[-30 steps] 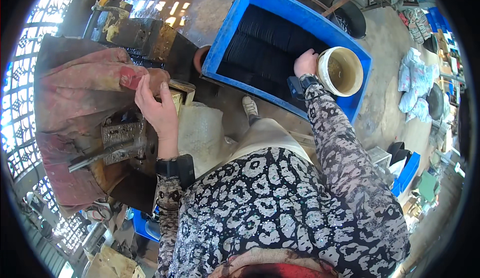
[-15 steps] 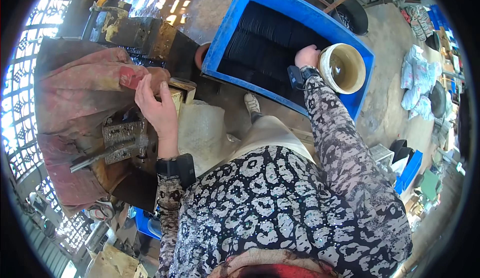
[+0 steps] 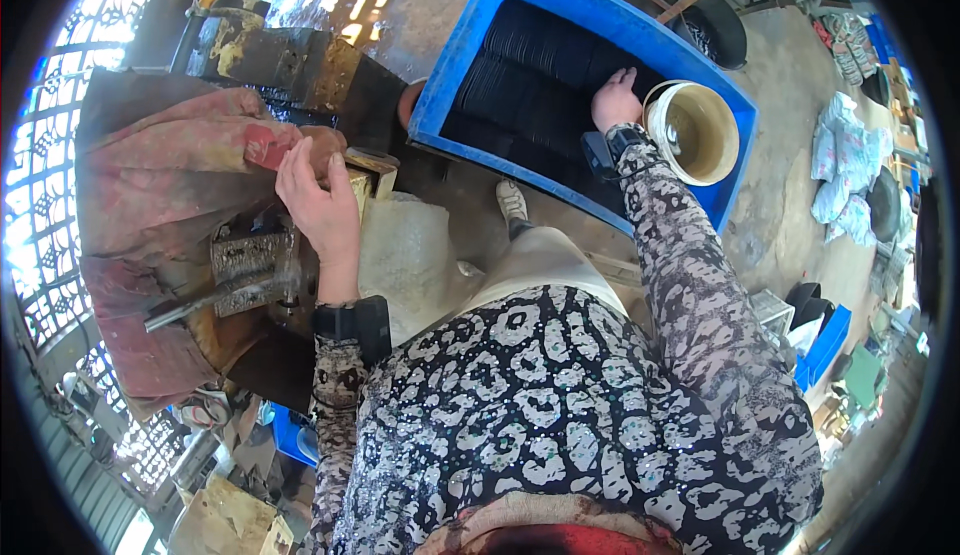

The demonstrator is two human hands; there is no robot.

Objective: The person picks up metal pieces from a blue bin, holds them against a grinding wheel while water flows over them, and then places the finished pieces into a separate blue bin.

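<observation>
My left hand (image 3: 322, 200) is open, thumb apart from the stretched fingers, with nothing visible in it. It lies against a rounded brown part (image 3: 325, 143) of the machine at the edge of a stained reddish cloth (image 3: 170, 175). My right hand (image 3: 616, 105) reaches into a blue bin (image 3: 445, 60), over rows of thin black pieces (image 3: 520, 85) packed side by side. Its fingers are partly spread and slightly bent; no piece shows in them, though the underside is hidden. Right beside that wrist, a cream bucket (image 3: 730, 145) with a wire handle stands tilted in the bin.
A metal block (image 3: 250, 270) and a rod (image 3: 175, 313) stick out of the machine under the cloth. A pale sack (image 3: 405, 255) stands by my left wrist. Beyond the bin is a black tub (image 3: 712, 30); light blue bags (image 3: 845, 170) lie on the floor at right.
My right hand has shifted slightly up and away from me, and its fingers have loosened from a fist-like curl. My left hand stays against the machine. The whole view has moved slightly.
</observation>
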